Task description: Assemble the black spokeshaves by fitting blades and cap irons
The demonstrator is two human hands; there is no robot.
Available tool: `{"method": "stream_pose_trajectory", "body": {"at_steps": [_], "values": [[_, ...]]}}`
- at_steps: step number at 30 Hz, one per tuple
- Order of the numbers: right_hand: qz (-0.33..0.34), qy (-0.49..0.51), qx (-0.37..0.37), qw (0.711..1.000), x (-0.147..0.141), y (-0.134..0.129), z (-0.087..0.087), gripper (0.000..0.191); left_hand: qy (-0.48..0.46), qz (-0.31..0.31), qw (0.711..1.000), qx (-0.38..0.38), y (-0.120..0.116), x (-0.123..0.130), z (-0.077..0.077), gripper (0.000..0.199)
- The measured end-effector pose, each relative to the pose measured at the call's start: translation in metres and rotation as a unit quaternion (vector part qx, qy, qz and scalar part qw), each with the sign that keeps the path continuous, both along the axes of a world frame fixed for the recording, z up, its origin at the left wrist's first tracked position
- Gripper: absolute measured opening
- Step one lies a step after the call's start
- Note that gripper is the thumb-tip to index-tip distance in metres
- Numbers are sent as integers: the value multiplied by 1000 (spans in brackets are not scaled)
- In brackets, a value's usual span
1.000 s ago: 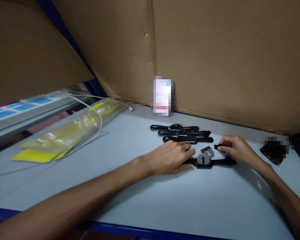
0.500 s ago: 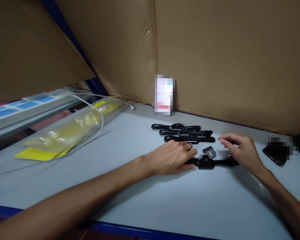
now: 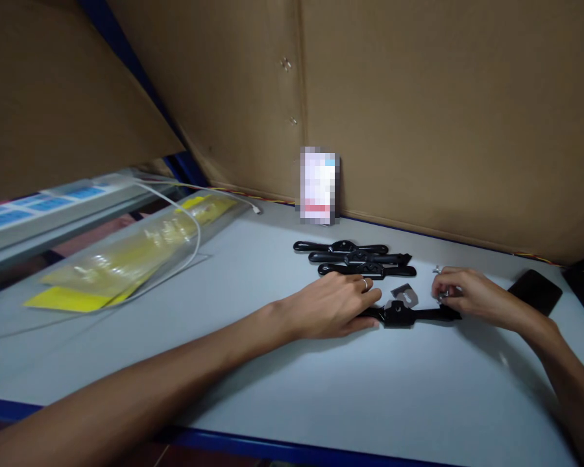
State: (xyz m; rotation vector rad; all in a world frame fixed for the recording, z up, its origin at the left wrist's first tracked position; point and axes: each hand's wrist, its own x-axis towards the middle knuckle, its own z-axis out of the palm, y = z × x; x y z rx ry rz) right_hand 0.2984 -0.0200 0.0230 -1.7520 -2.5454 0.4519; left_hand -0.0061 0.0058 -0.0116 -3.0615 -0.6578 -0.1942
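Note:
My left hand (image 3: 335, 305), with a ring on one finger, is closed on the left end of a black two-handled tool (image 3: 398, 313) lying on the table. Just behind that tool lies a flat grey metal plate (image 3: 407, 296) with a slot. My right hand (image 3: 455, 288) is pinched on small shiny metal parts (image 3: 440, 296) above the tool's right end; their exact shape is unclear. Three similar black tools lie in a row farther back, the rearmost (image 3: 340, 247) and the nearest (image 3: 370, 270) among them.
A pixelated upright card (image 3: 318, 187) leans on the cardboard wall (image 3: 418, 117). Clear plastic bags with yellow sheets (image 3: 121, 259) and a white cable (image 3: 200, 237) lie at left. A dark phone-like object (image 3: 538, 292) is beyond my right forearm, on the grey table (image 3: 321, 389).
My right hand has lowered its fingertips and closed them around the small metal parts. The left hand and the black tool have stayed in place.

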Motion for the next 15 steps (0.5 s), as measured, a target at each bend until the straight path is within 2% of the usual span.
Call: {"method": "stream_pose_trajectory", "body": {"at_steps": [5, 9, 12, 15], "values": [[-33, -39, 81, 995, -4, 1, -17, 17, -4, 1, 1000, -3, 0, 1, 1, 29], [-33, -24, 109, 993, -9, 1, -19, 18, -22, -8, 1000, 6, 2, 0, -2, 29], [-9, 58, 121, 991, -20, -3, -19, 19, -40, -23, 999, 24, 2, 0, -5, 25], [15, 171, 133, 976, -38, -11, -19, 19, -35, -35, 998, 49, 1, 2, -7, 22]]}}
